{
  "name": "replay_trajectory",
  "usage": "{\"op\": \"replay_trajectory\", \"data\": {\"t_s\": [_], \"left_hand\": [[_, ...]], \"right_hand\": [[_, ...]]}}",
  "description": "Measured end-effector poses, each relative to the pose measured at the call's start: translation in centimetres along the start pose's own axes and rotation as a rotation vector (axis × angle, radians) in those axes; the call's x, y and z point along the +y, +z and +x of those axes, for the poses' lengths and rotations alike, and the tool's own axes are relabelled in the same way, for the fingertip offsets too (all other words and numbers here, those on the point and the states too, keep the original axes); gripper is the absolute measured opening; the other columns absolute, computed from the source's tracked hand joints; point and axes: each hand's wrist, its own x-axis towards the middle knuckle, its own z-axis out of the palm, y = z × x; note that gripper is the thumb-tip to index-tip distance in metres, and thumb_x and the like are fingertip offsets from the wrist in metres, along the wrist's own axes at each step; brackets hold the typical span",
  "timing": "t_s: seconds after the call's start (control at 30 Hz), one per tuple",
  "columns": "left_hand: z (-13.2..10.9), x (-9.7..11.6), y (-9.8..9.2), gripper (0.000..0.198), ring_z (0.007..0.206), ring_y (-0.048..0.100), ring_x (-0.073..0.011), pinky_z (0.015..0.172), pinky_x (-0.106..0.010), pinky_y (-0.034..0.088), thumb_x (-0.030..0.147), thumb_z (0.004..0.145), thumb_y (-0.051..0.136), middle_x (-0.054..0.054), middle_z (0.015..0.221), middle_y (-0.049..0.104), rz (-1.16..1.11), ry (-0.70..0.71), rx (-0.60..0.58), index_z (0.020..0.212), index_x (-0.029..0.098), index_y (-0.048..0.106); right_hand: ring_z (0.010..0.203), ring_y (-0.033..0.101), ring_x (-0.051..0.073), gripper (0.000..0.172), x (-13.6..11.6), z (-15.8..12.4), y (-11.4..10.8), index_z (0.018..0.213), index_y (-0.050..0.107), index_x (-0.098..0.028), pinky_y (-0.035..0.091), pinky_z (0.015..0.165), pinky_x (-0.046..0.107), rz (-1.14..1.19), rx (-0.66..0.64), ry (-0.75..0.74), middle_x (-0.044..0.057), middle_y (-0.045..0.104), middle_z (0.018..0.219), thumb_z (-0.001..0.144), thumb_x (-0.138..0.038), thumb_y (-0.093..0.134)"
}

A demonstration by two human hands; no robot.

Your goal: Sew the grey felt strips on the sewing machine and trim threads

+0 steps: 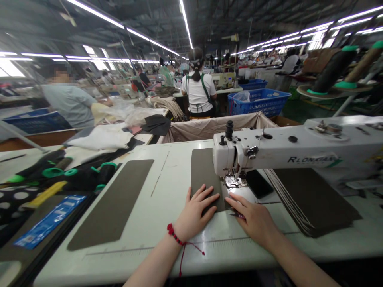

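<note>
My left hand lies flat, fingers spread, on a dark olive fabric panel. The panel runs under the head of a white sewing machine, its right edge beside the presser foot. At the near right corner of the panel, my right hand rests with its index finger stretched forward. Tucked under its fingers is a small pointed metal tool, mostly hidden, so its exact kind does not show. A red and black cord bracelet circles my left wrist.
Another olive panel lies at left, and a stack of panels at right. A black phone lies behind the needle area. Thread cones crowd the left edge. A cloth-lined bin stands beyond the table; co-workers sit further off.
</note>
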Motion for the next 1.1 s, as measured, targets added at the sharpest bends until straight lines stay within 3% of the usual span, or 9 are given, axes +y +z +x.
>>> {"op": "replay_trajectory", "data": {"t_s": [0.33, 1.1], "left_hand": [[0.1, -0.2, 0.4, 0.047, 0.142, 0.022, -0.0252, 0.115, -0.058, 0.005, 0.039, 0.098, 0.043, 0.003, 0.152, 0.035, 0.036, -0.023, -0.006, 0.144, 0.039, 0.035], [0.3, -0.4, 1.7, 0.058, 0.144, 0.019, -0.0252, 0.115, -0.053, 0.016, 0.05, 0.099, 0.032, -0.003, 0.156, 0.023, 0.19, -0.047, 0.06, 0.151, 0.028, 0.018]], "right_hand": [[0.109, 0.06, 0.021, 0.064, 0.0, 0.0, -0.1, 0.141, 0.04, -0.035, 0.051, 0.086, 0.036, 0.003, 0.008, -0.003, -0.001, 0.041, 0.147, 0.082, -0.011, 0.049], [0.109, 0.061, 0.021, 0.061, 0.2, 0.0, 0.2, 0.138, 0.043, -0.034, 0.053, 0.084, 0.037, 0.009, 0.02, -0.021, -0.002, 0.042, 0.147, 0.081, -0.011, 0.049]]}}
